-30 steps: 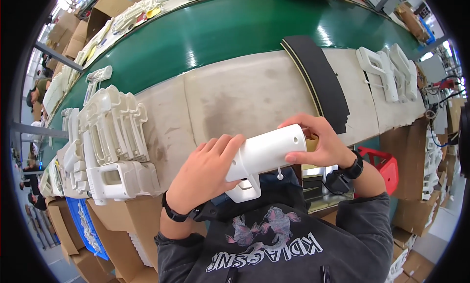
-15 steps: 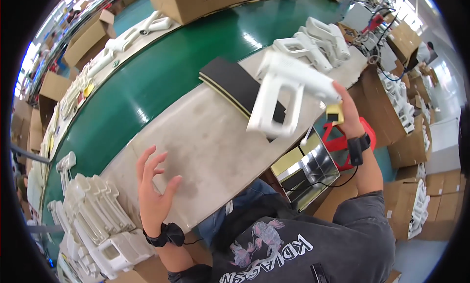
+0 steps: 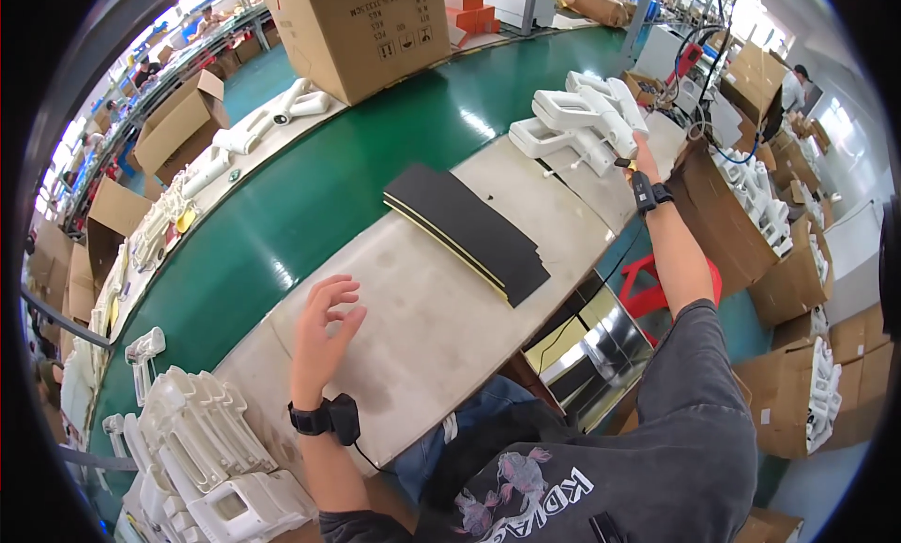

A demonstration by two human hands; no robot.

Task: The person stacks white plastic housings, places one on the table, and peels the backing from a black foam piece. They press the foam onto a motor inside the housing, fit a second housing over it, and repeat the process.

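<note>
– Spotting the white pistol-shaped casing [image 3: 608, 122] anywhere?
– Yep, on the desk [image 3: 375, 280], back-right of the black sheet stack [image 3: 465, 226].
– And the hands?
– Well apart. Touching the casing's end with the right hand [image 3: 644, 156], can't tell if gripping. Holding the left hand [image 3: 322, 332] loosely open, left of the stack.

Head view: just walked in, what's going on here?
Someone's right hand is at the barrel end of a white gun-shaped housing, grouped with similar ones on the right of the workbench. The left hand is open and empty. Black sheets lie between the hands; white plastic shells are piled at left.
</note>
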